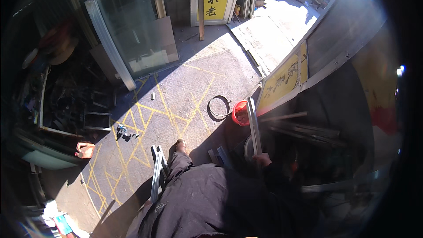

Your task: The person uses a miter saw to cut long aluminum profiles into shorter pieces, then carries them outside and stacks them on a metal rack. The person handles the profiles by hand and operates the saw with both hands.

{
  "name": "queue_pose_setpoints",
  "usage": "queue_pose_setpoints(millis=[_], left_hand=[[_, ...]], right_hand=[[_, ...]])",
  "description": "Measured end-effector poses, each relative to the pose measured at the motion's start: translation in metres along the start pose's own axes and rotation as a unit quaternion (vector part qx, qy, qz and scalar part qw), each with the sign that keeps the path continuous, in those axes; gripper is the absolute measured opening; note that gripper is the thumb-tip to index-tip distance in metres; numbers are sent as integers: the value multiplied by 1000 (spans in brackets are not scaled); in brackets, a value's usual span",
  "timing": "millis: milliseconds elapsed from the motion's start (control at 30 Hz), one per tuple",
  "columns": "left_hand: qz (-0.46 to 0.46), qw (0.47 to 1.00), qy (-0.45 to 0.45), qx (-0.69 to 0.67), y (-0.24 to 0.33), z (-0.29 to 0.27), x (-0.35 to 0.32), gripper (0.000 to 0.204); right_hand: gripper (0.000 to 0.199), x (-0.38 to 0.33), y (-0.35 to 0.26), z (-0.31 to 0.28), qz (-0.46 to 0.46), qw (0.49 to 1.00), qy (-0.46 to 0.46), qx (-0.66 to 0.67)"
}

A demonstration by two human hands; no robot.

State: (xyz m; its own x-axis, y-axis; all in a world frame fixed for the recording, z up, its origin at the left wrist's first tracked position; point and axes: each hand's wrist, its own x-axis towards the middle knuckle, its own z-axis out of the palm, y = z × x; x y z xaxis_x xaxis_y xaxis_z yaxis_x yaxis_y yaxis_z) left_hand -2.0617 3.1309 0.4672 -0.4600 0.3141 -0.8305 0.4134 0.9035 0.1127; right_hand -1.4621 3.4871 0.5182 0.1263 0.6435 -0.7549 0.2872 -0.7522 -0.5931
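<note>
My right hand [263, 159] is closed round the lower end of a long silvery metal profile [254, 125] on my right side. The far end of that profile reaches up beside a red bucket [240, 113] with something dark reddish in it. At my left side, angled metal profiles [156, 174] stand out past my dark jacket [198, 202]. A sliver of what looks like my left hand [147, 203] shows at their lower end; its fingers are hidden, so its grip cannot be made out. My shoe [180, 144] shows on the floor ahead.
A dark hoop [219, 107] lies on the floor marked with yellow lines. Leaning glass [147, 39] and a white frame bar [110, 44] stand at the far left, near a red jug [84, 150]. More bars [304, 132] lie in shadow on the right, below a yellow sign panel [284, 79].
</note>
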Motion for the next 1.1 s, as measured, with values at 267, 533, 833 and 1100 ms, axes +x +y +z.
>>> queue_pose_setpoints(millis=[267, 533, 833, 1100], left_hand=[[141, 989, 6, 33, 335, -217, 177, 45], [235, 954, 54, 180, 682, -291, 261, 47], [198, 933, -63, 295, 924, -323, 304, 47], [198, 890, -110, 396, 1221, -333, 400, 49]], right_hand=[[26, 93, -102, 44, 65, 994, 58, -65], [26, 274, -222, -2, 46, 983, 65, -168], [24, 452, -467, -145, 27, 983, 130, 127], [34, 576, -520, -208, 128, 968, 202, -70]])
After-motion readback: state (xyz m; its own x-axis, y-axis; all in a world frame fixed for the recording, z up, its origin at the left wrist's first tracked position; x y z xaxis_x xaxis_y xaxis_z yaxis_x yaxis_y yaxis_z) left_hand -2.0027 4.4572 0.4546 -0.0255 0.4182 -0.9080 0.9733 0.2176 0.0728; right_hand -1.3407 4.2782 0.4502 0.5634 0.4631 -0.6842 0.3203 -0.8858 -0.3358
